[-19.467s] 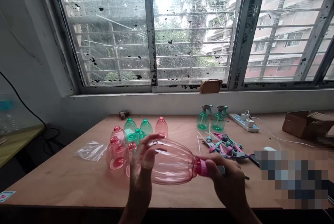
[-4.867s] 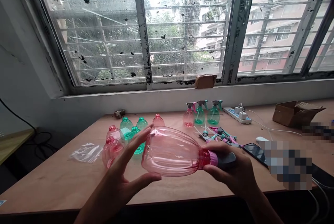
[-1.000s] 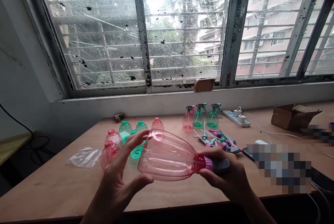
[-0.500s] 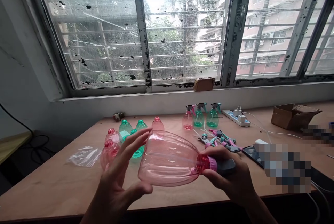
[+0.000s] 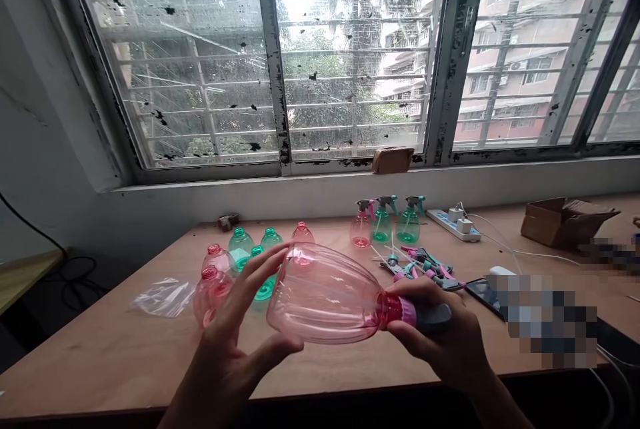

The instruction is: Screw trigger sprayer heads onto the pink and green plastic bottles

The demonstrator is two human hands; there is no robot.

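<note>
Bare worktop (image 5: 100,356) lies open front left and in a gap at the back between the empty bottles (image 5: 240,246) and sprayers (image 5: 383,222). A held pink bottle (image 5: 325,296) spans the front middle. Spray heads (image 5: 420,266), phone (image 5: 481,289) and box (image 5: 560,219) crowd the right; a bag (image 5: 163,296) lies left.

You face a wide window (image 5: 350,56) at twelve o'clock. Its metal frame (image 5: 273,62) is shedding black paint, and daylight comes through streaked, barred glass. Trees (image 5: 345,69) show straight ahead, with a pink apartment block (image 5: 525,82) at two o'clock. A pale sill (image 5: 300,194) runs beneath. A plywood table (image 5: 100,356) fills your lower view. At nine o'clock a grey-white wall (image 5: 45,169) closes the room, with a yellowish side table (image 5: 25,276) at eight.
</note>
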